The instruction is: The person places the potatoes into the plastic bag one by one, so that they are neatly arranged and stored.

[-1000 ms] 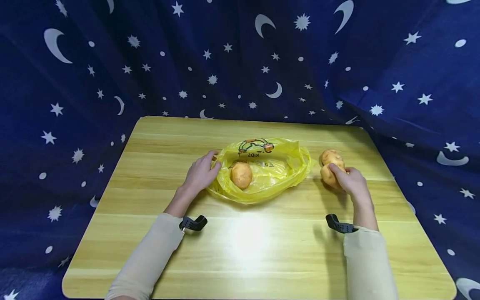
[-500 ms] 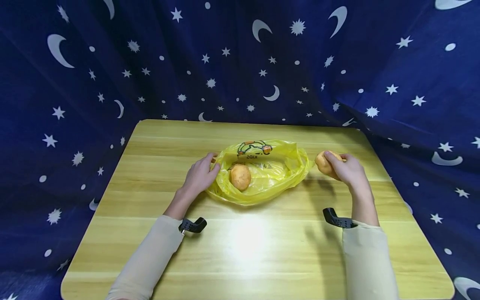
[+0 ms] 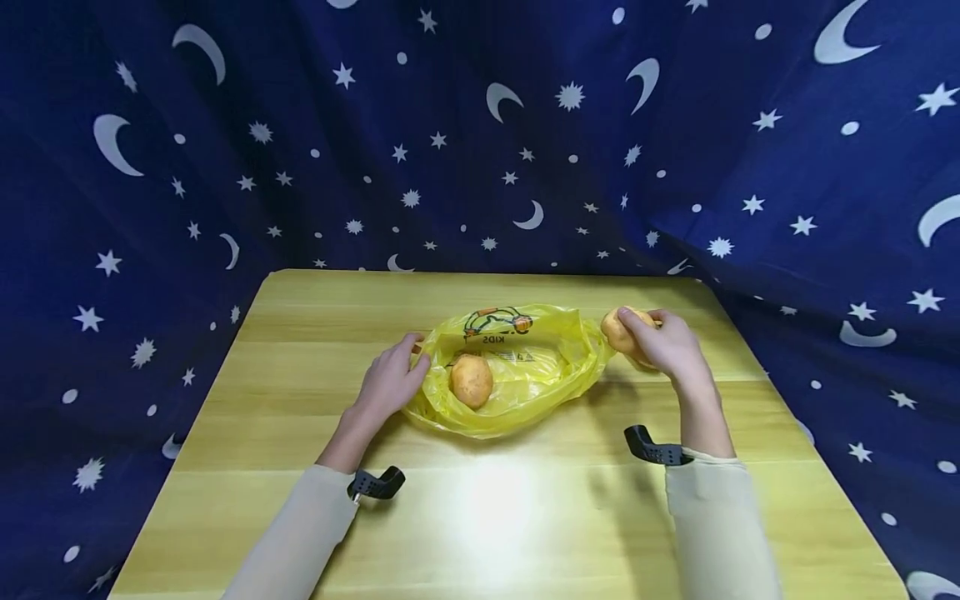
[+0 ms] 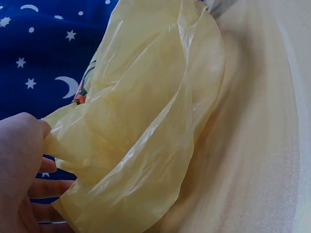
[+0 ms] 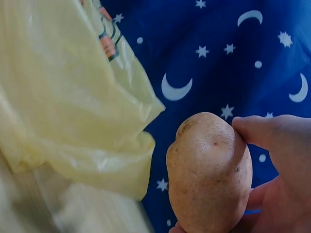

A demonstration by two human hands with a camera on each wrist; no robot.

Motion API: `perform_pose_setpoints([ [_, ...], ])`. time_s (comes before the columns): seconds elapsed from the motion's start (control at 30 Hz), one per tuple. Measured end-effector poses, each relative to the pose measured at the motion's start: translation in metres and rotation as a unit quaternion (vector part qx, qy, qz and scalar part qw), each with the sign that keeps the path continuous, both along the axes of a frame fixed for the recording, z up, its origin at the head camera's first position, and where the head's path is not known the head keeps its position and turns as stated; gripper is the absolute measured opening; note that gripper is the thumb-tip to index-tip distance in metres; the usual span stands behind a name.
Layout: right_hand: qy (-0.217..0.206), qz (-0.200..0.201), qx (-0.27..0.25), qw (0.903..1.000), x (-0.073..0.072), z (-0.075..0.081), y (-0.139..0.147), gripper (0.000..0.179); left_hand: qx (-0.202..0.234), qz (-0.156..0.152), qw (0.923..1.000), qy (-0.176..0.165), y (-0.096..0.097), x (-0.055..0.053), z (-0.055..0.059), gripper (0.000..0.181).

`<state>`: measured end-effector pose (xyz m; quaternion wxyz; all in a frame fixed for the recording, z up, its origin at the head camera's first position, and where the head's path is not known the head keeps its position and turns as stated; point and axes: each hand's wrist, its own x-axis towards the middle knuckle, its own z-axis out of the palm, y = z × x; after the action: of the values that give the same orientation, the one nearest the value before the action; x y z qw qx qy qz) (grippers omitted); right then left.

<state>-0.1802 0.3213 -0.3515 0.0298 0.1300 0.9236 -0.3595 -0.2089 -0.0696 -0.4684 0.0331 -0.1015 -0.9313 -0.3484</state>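
Note:
A yellow plastic bag (image 3: 525,412) with a printed picture lies on the table with its mouth spread. One potato (image 3: 471,381) sits inside it, toward the left. My left hand (image 3: 388,379) holds the bag's left edge; in the left wrist view the thumb is at the rim of the thin yellow plastic (image 4: 141,145), fingers behind it. Between the thumb and fingers of my right hand (image 3: 670,343) is a second, lumpy potato (image 5: 209,174), raised above the table just beside the bag's right edge. The right wrist view shows a gap between this potato and the bag (image 5: 73,97).
The wooden table (image 3: 300,317) has rounded corners, and bright glare falls on its front middle. A dark blue curtain (image 3: 360,108) with moons and stars hangs behind and at both sides. Each wrist wears a black camera mount (image 3: 656,450).
My right hand has raised the potato off the table and carried it left to the bag's right edge. The left hand keeps its hold on the bag. The head view has tilted up slightly.

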Motion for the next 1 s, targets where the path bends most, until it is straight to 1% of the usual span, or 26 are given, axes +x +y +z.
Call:
perform_pose_setpoints([
  [0.1, 0.015, 0.012, 0.007, 0.9998, 0.000, 0.001, -0.009, 0.092, -0.003, 0.005, 1.0000, -0.004, -0.003, 0.005, -0.003, 0.046],
  [0.3, 0.048, 0.036, 0.038, 0.9974, -0.001, 0.012, -0.029, 0.086, 0.000, 0.008, 1.0000, -0.001, -0.004, 0.010, -0.005, 0.045],
  [0.47, 0.062, 0.059, 0.029, 0.9959, -0.004, 0.012, -0.050, 0.083, 0.003, 0.016, 0.9998, 0.008, -0.006, 0.014, -0.008, 0.044],
  [0.57, 0.058, 0.076, 0.026, 0.9951, -0.004, 0.005, -0.063, 0.083, -0.001, 0.014, 0.9999, 0.001, -0.005, 0.019, -0.011, 0.044],
  [0.7, 0.033, 0.106, 0.032, 0.9933, -0.004, -0.011, -0.084, 0.086, -0.005, 0.012, 0.9999, -0.010, -0.003, 0.022, -0.012, 0.044],
  [0.87, 0.012, 0.134, 0.057, 0.9893, -0.010, -0.028, -0.104, 0.084, -0.001, 0.013, 0.9999, 0.011, -0.004, 0.019, -0.007, 0.043],
  [1.0, 0.014, 0.139, 0.077, 0.9872, -0.013, -0.033, -0.113, 0.079, 0.001, 0.010, 0.9996, 0.026, -0.005, 0.014, -0.001, 0.042],
])
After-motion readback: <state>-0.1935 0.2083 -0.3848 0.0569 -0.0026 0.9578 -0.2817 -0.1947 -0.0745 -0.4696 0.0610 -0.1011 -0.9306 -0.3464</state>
